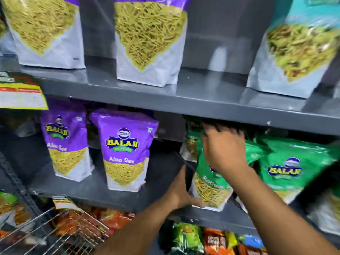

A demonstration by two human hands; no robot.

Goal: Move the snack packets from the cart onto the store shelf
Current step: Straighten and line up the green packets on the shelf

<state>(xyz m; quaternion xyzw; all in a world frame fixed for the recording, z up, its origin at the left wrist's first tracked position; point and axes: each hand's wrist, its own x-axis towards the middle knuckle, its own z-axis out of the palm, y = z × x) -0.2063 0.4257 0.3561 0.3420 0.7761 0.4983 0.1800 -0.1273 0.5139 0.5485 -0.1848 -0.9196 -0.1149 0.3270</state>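
Standing the green packet (pixel 211 188) upright on the middle shelf (pixel 103 192), I judged it a light, puffy thing: slick film that would crumple under a hard squeeze, with loose sev inside that would shift and tip it if I let go carelessly. The flat bottom and the sealed top edge looked like the sound places to take it, not the soft belly. My left hand (pixel 181 192) lay open, fingers spread loosely, its palm against the packet's lower left corner where the base met the shelf, steadying it and gripping nothing. My right hand (pixel 220 150) was curled over the packet's upper part, fingers reaching toward the top seal under the shelf above; blur hid whether they pinched the film or only pressed on it, so I could not tell how tight that grasp was. More green packets (pixel 287 166) leaned just beside it to the right, and two purple packets (pixel 125 151) stood well apart to the left. The wire cart (pixel 55 234) sat below at the lower left.
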